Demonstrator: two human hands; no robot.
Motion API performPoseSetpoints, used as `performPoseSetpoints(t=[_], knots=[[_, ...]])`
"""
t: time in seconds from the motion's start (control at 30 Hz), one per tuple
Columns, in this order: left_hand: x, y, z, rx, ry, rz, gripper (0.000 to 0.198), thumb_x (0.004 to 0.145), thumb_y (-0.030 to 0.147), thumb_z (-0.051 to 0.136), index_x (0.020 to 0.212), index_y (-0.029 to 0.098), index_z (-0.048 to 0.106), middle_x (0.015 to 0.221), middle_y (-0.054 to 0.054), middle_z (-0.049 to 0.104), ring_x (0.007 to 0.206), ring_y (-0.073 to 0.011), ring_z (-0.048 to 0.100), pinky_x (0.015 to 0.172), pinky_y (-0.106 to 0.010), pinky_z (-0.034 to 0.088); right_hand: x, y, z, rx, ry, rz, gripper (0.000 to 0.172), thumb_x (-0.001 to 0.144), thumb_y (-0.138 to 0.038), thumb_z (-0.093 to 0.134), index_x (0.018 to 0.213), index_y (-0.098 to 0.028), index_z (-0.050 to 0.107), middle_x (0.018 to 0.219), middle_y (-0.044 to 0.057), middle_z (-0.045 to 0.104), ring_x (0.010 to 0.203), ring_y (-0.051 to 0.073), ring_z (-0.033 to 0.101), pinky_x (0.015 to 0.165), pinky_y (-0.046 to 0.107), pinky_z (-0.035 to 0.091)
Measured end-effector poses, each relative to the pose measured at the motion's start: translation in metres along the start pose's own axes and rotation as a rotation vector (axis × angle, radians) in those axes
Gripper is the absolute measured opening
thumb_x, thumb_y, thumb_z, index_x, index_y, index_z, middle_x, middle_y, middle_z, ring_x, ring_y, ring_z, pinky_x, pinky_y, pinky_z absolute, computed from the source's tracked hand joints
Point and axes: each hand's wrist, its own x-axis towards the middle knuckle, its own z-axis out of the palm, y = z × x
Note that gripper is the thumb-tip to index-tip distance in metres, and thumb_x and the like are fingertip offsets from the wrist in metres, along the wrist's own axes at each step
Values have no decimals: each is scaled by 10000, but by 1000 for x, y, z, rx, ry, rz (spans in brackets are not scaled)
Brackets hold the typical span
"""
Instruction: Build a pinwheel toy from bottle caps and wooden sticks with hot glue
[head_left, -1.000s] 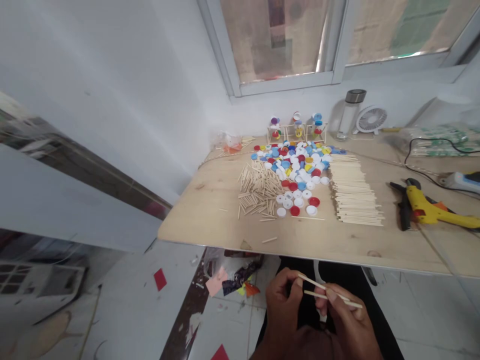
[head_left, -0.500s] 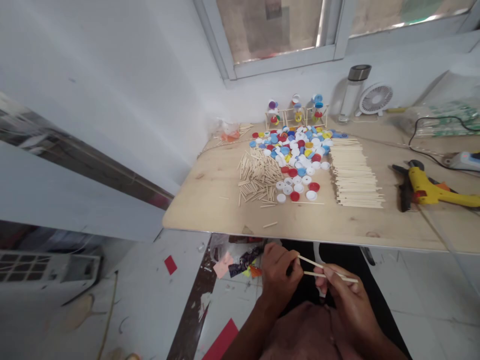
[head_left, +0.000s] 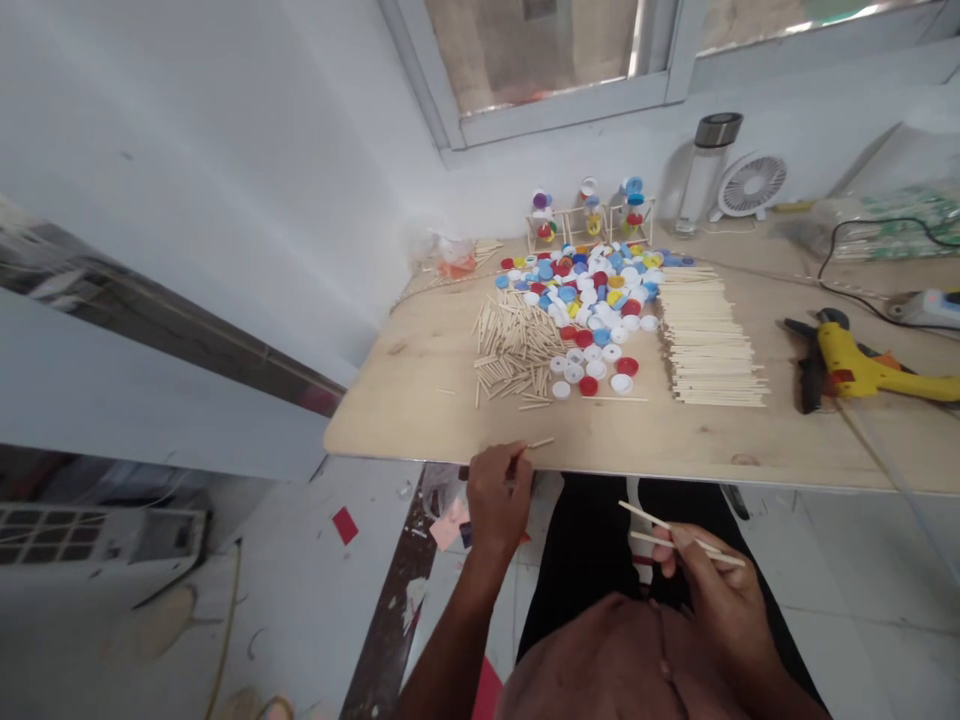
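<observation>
Sticks (head_left: pixel 675 532), two long thin ones, are pinched between the thumb and fingers of the right hand (head_left: pixel 716 600), low over the lap and below the table (head_left: pixel 420 420) edge. Their free ends jut out left of that grip at a slight angle to each other. Held this lightly, one could twist loose and drop to the littered floor.

Left of that grip, the left hand (head_left: pixel 499 495) curls at the table's near edge, fingertips at a short stick (head_left: pixel 541 442) lying loose there. I cannot tell whether it is pinched or only touched, since the fingers cover its near end. A nudge could roll it off the edge.

Beyond the left fingertips lie a heap of short sticks (head_left: pixel 514 355), bottle caps (head_left: pixel 592 300) and a row of long sticks (head_left: pixel 709 340); a forearm sweeping in could scatter them. Right of those lies a glue gun (head_left: pixel 862 370), its handle cut off by the frame.
</observation>
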Motion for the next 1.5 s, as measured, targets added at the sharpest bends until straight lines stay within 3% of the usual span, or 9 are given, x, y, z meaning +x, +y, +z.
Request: performPoseSetpoints(t=[0.23, 0.6, 0.73, 0.9, 1.03, 1.13, 1.27, 1.37, 1.5], knots=[[21, -9, 16, 280, -231, 202, 50, 823, 224, 589, 818, 215, 638, 830, -50, 646, 816, -224, 568, 730, -351, 398, 2, 1, 4, 10, -35, 23, 396, 770, -536, 621, 744, -153, 719, 632, 55, 615, 616, 176, 562, 520, 266, 490], [81, -43, 29, 410, -212, 231, 133, 869, 248, 524, 794, 209, 626, 882, -77, 650, 872, -239, 555, 772, -361, 373, 5, 7, 2, -6, -45, 44, 397, 759, -544, 631, 738, -156, 717, 648, 58, 621, 655, 190, 572, 556, 280, 503], [84, -51, 29, 331, -157, 193, 135, 863, 268, 521, 854, 204, 640, 880, -78, 664, 909, -244, 574, 811, -369, 403, 6, 5, 1, -20, -28, 46, 415, 750, -564, 628, 704, -158, 698, 644, 61, 623, 645, 193, 571, 545, 279, 493], [83, -90, 4, 290, 84, -23, 309, 889, 297, 418, 1063, 134, 614, 1058, -141, 664, 1048, -261, 584, 922, -400, 427, 9, 9, -2, -29, -53, 57, 424, 754, -570, 620, 739, -158, 721, 646, 58, 632, 639, 184, 569, 550, 268, 486], [89, -115, -6, 305, 42, -157, 438, 878, 307, 409, 1242, 90, 519, 1231, -192, 602, 1161, -291, 548, 977, -439, 423, 10, 14, 3, -23, -94, 67, 421, 757, -561, 620, 785, -160, 743, 642, 53, 634, 596, 163, 546, 551, 263, 482], [90, -111, 7, 266, -9, -120, 469, 875, 304, 410, 1275, 75, 496, 1267, -198, 583, 1197, -295, 529, 1000, -454, 418, 10, 16, 6, -11, -116, 70, 410, 768, -553, 610, 760, -165, 743, 638, 54, 630, 589, 161, 543, 538, 256, 473], [89, -87, 37, 97, -36, -59, 469, 888, 288, 401, 1317, 110, 466, 1341, -155, 540, 1264, -257, 476, 1069, -441, 364, 10, 20, 4, -3, -107, 77, 390, 779, -535, 613, 814, -174, 753, 672, 57, 644, 612, 161, 552, 565, 254, 477], [89, -73, 51, -62, -31, -107, 504, 892, 305, 424, 1359, 117, 420, 1408, -139, 478, 1314, -234, 423, 1109, -411, 320, 10, 21, 1, -18, -101, 67, 402, 781, -544, 605, 816, -172, 756, 681, 65, 652, 625, 167, 560, 579, 260, 482], [87, -67, 52, -263, 75, -249, 496, 885, 301, 453, 1362, 172, 424, 1440, -92, 447, 1333, -187, 399, 1114, -319, 316, 9, 16, 0, -14, -83, 38, 412, 761, -559, 615, 759, -170, 750, 640, 62, 643, 592, 163, 556, 562, 258, 477]])
